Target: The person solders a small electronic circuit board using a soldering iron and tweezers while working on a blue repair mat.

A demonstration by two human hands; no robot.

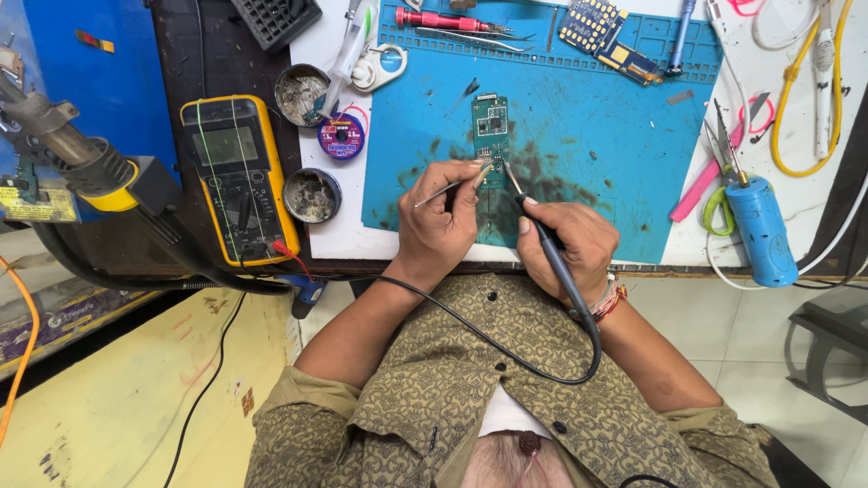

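We note a dark workbench (194, 54) carrying a white board (330, 230); on the board lies a blue work mat (597, 136), stained dark near its middle; on the mat we see a small green circuit board (491, 122), a second board in blue and yellow (604, 34) at the far edge, and a red-handled screwdriver (440, 20) beside metal tweezers (470, 38); left of the mat stand two round tins (311, 195) and a small purple spool (342, 137); on the dark bench surface rests a yellow multimeter (238, 176); right of the mat lie a blue cylindrical tool (761, 230), a pink stick (707, 176) and a yellow cable (836, 99).
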